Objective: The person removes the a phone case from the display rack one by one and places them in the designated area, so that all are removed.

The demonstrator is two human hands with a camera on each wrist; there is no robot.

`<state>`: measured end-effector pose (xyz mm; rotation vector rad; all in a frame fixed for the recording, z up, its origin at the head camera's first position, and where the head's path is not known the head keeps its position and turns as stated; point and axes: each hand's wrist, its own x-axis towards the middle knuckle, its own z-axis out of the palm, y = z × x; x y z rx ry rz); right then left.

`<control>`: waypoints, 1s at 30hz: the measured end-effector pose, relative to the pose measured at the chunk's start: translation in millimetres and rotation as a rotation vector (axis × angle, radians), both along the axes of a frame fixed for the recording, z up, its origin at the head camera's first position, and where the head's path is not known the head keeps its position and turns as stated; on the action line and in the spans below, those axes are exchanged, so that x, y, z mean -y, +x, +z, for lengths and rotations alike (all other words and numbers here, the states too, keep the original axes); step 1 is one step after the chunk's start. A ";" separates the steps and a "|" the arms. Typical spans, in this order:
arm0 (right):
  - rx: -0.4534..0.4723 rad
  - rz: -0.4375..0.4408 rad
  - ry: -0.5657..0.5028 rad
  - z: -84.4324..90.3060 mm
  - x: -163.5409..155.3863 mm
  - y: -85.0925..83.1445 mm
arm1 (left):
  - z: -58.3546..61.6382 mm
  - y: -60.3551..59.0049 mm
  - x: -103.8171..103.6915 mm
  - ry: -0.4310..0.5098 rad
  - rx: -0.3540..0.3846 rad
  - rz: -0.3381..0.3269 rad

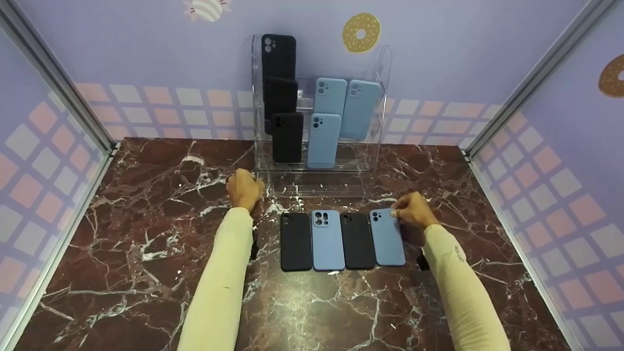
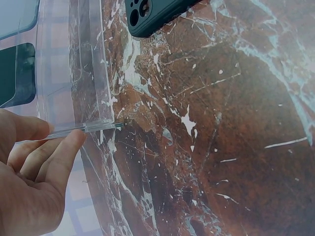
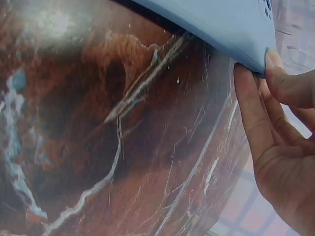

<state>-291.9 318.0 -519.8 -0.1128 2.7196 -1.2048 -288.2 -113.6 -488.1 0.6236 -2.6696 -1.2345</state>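
Note:
In the head view my right hand (image 1: 414, 209) pinches the top right corner of a blue phone case (image 1: 388, 239), the rightmost in a row on the table. The right wrist view has thumb and fingers on that corner of the blue case (image 3: 221, 29). My left hand (image 1: 243, 189) is at the front left of a clear acrylic stand (image 1: 317, 176); the left wrist view has it pinching the edge of a clear panel (image 2: 93, 129). Left of the held case lie a black case (image 1: 358, 243), a blue case (image 1: 328, 246) and another black case (image 1: 296, 243).
Black cases (image 1: 287, 141) lean in tiers on the stand's left side, light blue cases (image 1: 323, 141) on its right. Behind the stand rises a patterned wall (image 1: 161, 48), with side panels left and right. The tabletop is dark red marbled (image 1: 146, 219).

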 end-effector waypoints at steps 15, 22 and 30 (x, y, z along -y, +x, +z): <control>0.045 0.013 0.000 -5.3 3.2 -0.2 | 1.7 -1.2 -1.3 -0.004 -0.017 0.000; 0.080 -0.003 0.038 -4.4 7.8 0.2 | 0.4 -2.6 0.1 -0.017 -0.011 -0.005; -0.088 -0.008 0.164 7.5 15.8 -0.9 | -1.3 -1.3 0.9 -0.028 -0.031 -0.006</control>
